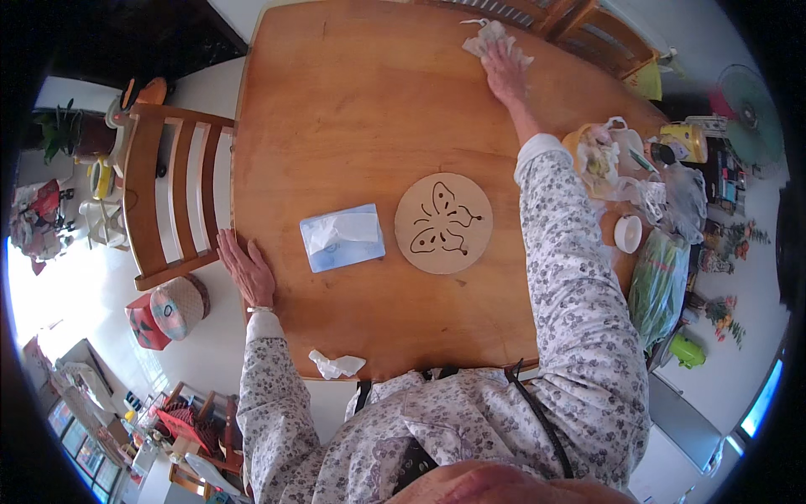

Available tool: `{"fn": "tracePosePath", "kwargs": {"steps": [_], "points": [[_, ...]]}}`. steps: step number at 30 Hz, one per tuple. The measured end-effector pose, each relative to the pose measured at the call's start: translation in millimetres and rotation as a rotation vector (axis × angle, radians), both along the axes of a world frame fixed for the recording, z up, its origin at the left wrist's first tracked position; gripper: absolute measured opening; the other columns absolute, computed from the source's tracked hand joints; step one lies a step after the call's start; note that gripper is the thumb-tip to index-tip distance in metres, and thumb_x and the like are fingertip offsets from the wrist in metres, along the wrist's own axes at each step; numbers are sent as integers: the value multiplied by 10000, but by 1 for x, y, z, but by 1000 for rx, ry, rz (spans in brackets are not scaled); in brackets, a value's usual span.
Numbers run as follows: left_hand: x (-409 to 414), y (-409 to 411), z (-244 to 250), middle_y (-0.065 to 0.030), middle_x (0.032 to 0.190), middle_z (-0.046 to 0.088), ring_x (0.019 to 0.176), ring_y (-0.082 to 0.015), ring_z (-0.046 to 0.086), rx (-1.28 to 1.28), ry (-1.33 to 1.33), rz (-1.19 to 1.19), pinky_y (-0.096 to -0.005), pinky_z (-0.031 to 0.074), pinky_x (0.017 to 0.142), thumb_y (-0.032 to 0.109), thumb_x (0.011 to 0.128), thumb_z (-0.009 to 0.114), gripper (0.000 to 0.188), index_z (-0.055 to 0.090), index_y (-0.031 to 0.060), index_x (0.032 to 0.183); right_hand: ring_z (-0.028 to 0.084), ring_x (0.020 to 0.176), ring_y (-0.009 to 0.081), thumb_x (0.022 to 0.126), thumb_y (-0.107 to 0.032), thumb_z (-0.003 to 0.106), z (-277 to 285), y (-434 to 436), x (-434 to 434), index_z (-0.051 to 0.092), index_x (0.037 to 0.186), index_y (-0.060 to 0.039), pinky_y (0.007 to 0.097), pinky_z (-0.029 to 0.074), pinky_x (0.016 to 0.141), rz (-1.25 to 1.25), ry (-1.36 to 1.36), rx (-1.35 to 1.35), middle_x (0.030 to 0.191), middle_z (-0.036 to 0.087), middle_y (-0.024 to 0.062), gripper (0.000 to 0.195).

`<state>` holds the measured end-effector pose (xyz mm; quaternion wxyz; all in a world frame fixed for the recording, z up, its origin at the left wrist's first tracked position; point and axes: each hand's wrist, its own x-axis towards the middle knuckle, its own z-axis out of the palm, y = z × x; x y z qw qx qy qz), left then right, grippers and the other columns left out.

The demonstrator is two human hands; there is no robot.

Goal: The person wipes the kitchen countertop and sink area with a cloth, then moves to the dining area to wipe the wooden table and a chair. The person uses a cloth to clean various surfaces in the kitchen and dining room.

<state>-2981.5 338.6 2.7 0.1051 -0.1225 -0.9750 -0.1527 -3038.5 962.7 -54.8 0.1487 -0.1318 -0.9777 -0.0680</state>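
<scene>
My right hand (505,74) reaches to the far right part of the wooden table (352,126) and presses a crumpled pale cloth or tissue (488,41) on its top. At the table's left edge rests my left hand (250,269), flat, fingers apart and holding nothing. Between my arms lies a blue pack of tissues (343,247) with a white sheet sticking out. Just right of it sits a round trivet (412,201) with a butterfly pattern. A crumpled white tissue (337,365) is at the near edge, close to my body.
Beyond my right arm are a basket with plastic bags (598,157), a white bowl (628,234), a yellow canister (683,143) and a bag of green vegetables (659,283). A wooden chair (179,189) stands against the left side. More chairs (604,41) line the far edge.
</scene>
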Motion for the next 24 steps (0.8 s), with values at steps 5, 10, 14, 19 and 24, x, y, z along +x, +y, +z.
{"fn": "tracePosePath", "kwargs": {"steps": [5, 10, 14, 19, 24], "points": [[-1, 0, -2, -198, 1435, 327, 1345, -333, 290, -18, 23, -7, -458, 200, 1124, 207, 956, 437, 489, 317, -9, 1378, 288, 1312, 433, 910, -203, 475, 11, -37, 33, 431, 1320, -63, 564, 240, 1062, 161, 55, -163, 1419, 360, 171, 436], [-2, -2, -5, -205, 1428, 334, 1343, -333, 295, -14, 29, -4, -458, 206, 1122, 209, 955, 438, 489, 324, -18, 1372, 399, 1264, 359, 919, -148, 473, 45, -108, 91, 526, 1220, -35, 450, 337, 1038, 373, 85, -442, 1330, 475, 176, 326], [0, -2, 0, -207, 1420, 342, 1342, -335, 296, -19, 39, -18, -459, 211, 1120, 215, 956, 438, 491, 323, -24, 1370, 544, 1102, 311, 936, -152, 478, 68, -124, 125, 564, 1138, -8, 364, 454, 894, 332, 76, -774, 1192, 573, 179, 263], [-1, -3, -6, -210, 1418, 344, 1341, -337, 295, -24, 32, 7, -458, 210, 1120, 224, 959, 436, 495, 321, -27, 1370, 594, 782, 233, 945, -227, 507, 114, -113, 126, 577, 1098, -6, 330, 463, 672, -60, 15, -1101, 896, 639, 129, 277], [0, -3, -5, -210, 1420, 342, 1339, -336, 298, 2, 50, -3, -449, 209, 1120, 228, 958, 438, 494, 326, -19, 1372, 545, 695, 155, 950, -292, 501, 117, -95, 129, 593, 1061, -29, 293, 441, 644, -111, 270, -850, 792, 616, 69, 300]]}}
